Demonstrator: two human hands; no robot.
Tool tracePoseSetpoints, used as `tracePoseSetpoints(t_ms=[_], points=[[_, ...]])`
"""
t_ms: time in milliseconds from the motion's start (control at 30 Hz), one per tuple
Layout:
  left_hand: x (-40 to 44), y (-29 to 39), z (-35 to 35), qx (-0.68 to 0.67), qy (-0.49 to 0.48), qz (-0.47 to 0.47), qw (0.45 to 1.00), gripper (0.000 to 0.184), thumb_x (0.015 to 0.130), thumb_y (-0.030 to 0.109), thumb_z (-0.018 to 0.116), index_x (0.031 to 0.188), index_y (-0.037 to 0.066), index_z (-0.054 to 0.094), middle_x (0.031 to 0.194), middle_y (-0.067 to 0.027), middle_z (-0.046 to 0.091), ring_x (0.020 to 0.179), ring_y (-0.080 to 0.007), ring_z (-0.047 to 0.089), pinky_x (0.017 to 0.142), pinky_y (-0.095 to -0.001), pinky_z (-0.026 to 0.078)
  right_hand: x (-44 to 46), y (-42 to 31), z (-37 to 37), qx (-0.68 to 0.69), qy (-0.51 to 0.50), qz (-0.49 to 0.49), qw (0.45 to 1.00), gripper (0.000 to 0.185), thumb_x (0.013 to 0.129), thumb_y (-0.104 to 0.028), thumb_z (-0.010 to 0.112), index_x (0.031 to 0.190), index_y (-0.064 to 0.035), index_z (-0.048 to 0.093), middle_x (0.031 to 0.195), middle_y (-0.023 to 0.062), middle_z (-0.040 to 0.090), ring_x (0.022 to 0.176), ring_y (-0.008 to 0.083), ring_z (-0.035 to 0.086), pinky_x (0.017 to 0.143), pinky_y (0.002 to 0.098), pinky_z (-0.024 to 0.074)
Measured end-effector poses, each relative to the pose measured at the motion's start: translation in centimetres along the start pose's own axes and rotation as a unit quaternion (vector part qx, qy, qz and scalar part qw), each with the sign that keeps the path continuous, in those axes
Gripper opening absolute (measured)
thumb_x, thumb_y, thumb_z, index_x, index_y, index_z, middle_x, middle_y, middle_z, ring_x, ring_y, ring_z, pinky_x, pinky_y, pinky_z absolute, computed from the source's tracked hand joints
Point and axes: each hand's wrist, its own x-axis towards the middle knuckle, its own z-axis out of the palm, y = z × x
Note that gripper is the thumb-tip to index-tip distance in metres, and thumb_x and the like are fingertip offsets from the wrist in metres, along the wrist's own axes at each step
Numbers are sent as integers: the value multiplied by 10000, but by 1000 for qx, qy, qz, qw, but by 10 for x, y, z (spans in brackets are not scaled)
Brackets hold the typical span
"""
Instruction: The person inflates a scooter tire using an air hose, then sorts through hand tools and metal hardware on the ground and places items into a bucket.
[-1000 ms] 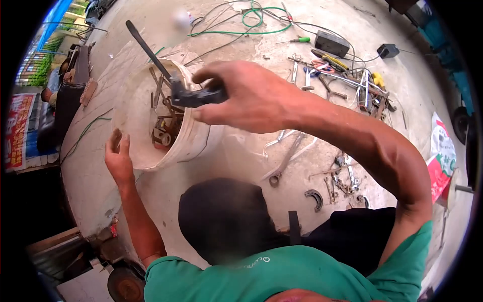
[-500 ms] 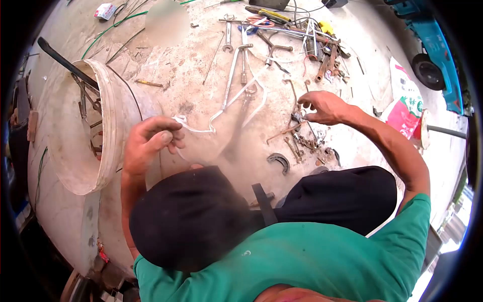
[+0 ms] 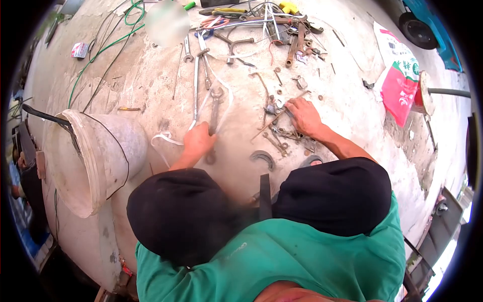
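My left hand (image 3: 199,140) is closed at the white strap (image 3: 168,137) and the long silver wrench (image 3: 195,90); what its fingers grip, if anything, is hidden. Just right of it lies a large dark wrench (image 3: 215,118) on the concrete. My right hand (image 3: 303,117) reaches down, fingers together, at the upper right edge of a pile of small bolts and metal parts (image 3: 282,136); its fingertips hide whatever is under them. A curved dark metal piece (image 3: 263,158) rests below that pile.
A white bucket (image 3: 93,166) lies on its side at left, with a black bar (image 3: 45,115) at its mouth. More tools (image 3: 297,38) and a green cable (image 3: 100,53) are at the top. A red and white bag (image 3: 398,85) lies at right beside a disc with a rod (image 3: 423,93).
The black tool has left my right hand and rests in the bucket. My right hand has come down to the metal parts, my left from the bucket to the strap and wrenches. The view has shifted.
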Motion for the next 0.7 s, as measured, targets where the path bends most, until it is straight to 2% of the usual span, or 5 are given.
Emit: tracePoseSetpoints(t_ms=[167, 267, 467, 567, 700], points=[[1, 3, 5, -18, 19, -29, 999, 402, 825, 332, 724, 1067, 17, 659, 1008, -187, 736, 1005, -381, 703, 874, -491, 545, -8, 9, 2, -33, -19, 39, 999, 173, 785, -161, 669, 923, -63, 635, 905, 112, 611, 901, 312, 590, 769, 427, 447], [4, 4, 0, -39, -5, -60, 997, 409, 807, 332, 727, 1057, 16, 656, 1003, -187, 735, 992, -371, 706, 875, -479, 543, -11, 7, -9, -12, -79, 82, 993, 144, 801, -159, 657, 897, -53, 638, 875, 119, 630, 896, 331, 616, 784, 465, 474], [7, -17, -4, -163, -58, -81, 982, 413, 764, 286, 740, 1051, 6, 644, 932, -169, 724, 896, -313, 714, 811, -429, 550, -30, -4, -7, 95, -52, 203, 973, 197, 839, -183, 653, 982, -48, 649, 945, 170, 662, 920, 389, 652, 824, 512, 521], [3, -35, 3, -252, -42, -80, 963, 376, 762, 235, 743, 1038, 3, 636, 876, -138, 703, 814, -263, 692, 742, -392, 542, -29, -10, -4, 65, -105, 211, 970, 231, 864, -220, 663, 1027, -57, 658, 980, 174, 670, 953, 381, 660, 827, 502, 524], [-10, -49, -3, -367, -41, -83, 926, 310, 792, 189, 730, 1015, 3, 621, 780, -77, 643, 693, -180, 615, 648, -344, 502, -17, -19, 0, 84, -161, 301, 936, 269, 845, -232, 677, 1050, -58, 669, 1001, 189, 706, 953, 396, 685, 817, 502, 538]])
